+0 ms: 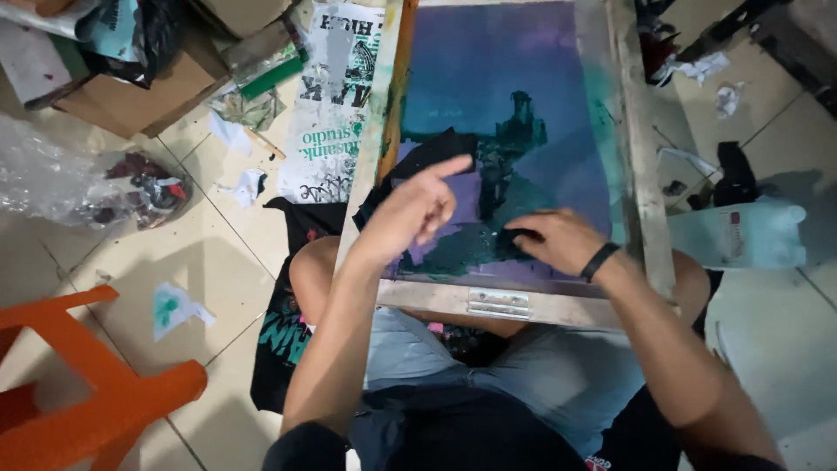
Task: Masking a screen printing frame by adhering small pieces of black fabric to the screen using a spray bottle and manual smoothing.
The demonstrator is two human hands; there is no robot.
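Note:
A framed printing screen (636, 174) with purple mesh and dark green ink stains rests tilted across my lap. My left hand (410, 209) hovers over its lower left part, index finger stretched out, other fingers loosely curled, holding nothing. My right hand (558, 237), with a black wristband, presses a small dark rag (521, 237) flat against the mesh near the bottom edge. A metal corner plate (499, 303) is fixed to the frame's near rail.
An orange plastic stool (87, 384) stands at lower left. Cardboard boxes (131, 87), a plastic bag (78, 183) and printed paper (336, 105) litter the tiled floor to the left. A black printed shirt (283, 331) lies by my knee. A white container (741, 231) sits right.

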